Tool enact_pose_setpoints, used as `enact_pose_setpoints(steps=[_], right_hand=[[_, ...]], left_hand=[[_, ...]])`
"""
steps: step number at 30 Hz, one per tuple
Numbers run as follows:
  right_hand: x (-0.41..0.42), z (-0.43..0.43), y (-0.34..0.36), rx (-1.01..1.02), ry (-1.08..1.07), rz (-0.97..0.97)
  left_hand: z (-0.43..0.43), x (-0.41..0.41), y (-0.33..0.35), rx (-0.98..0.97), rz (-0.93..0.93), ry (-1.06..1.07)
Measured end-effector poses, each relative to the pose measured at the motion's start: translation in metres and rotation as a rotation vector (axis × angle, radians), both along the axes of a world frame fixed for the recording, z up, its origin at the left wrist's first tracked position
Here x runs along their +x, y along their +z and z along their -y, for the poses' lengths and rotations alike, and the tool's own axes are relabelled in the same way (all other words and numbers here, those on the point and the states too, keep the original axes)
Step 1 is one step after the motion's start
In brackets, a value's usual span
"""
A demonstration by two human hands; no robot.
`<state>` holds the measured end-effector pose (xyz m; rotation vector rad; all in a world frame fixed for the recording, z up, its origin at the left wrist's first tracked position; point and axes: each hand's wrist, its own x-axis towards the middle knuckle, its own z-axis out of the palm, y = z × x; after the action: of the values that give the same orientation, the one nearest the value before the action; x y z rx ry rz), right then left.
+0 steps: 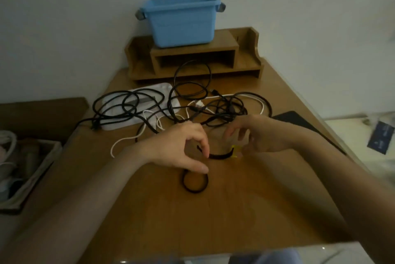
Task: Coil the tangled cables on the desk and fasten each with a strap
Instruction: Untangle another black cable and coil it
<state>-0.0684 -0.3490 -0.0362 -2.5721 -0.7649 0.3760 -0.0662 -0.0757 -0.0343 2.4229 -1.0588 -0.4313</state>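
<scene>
A heap of tangled black cables (192, 101) and white cables (245, 95) lies across the middle of the wooden desk (213, 216). In front of it my left hand (181, 148) pinches one end of a dark strap (218, 156) with its fingertips, its thumb over a small coiled black cable (195, 182) on the desk. My right hand (256, 135) pinches the strap's other end at its yellow tag (236, 150). The strap sags in a curve between both hands.
A blue plastic bin (181, 22) stands on a wooden desk organiser (192, 58) at the back. A white power strip (141, 111) lies under the black cables. A dark pad (299, 120) lies at the right edge. A basket (32, 169) of items sits off the desk's left side.
</scene>
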Motion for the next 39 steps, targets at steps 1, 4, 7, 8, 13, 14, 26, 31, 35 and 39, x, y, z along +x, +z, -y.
enact_pose_setpoints(steps=[1, 4, 7, 8, 13, 14, 26, 31, 35, 39], right_hand=[[-0.005, -0.001, -0.009, -0.02, -0.004, -0.014], [-0.011, -0.001, -0.024, -0.023, -0.014, 0.002], [-0.012, 0.003, -0.026, 0.125, -0.029, 0.0], [-0.011, 0.005, -0.025, 0.197, -0.047, 0.028], [0.006, 0.006, -0.011, 0.416, -0.157, 0.187], [0.01, 0.005, -0.009, 0.446, -0.186, 0.187], [0.073, 0.025, -0.027, 0.066, -0.32, 0.099], [0.069, 0.023, -0.036, 0.04, -0.286, 0.082], [0.063, 0.022, -0.048, 0.126, -0.364, 0.153], [0.059, 0.025, -0.058, 0.182, -0.458, 0.196]], left_hand=[[-0.001, -0.007, -0.008, 0.047, -0.025, -0.014], [-0.004, -0.018, -0.028, 0.147, -0.04, -0.035], [-0.01, -0.021, -0.036, 0.082, -0.005, 0.007], [-0.012, -0.021, -0.038, 0.068, 0.008, 0.016], [-0.015, -0.004, -0.039, -0.075, 0.015, 0.064], [-0.013, 0.002, -0.038, -0.141, 0.062, 0.122], [0.012, 0.075, -0.035, -0.063, 0.299, 0.428], [0.011, 0.096, -0.029, -0.308, 0.289, 0.509], [0.031, 0.102, -0.038, -0.112, 0.259, 0.327], [0.038, 0.115, -0.041, 0.164, 0.439, 0.28]])
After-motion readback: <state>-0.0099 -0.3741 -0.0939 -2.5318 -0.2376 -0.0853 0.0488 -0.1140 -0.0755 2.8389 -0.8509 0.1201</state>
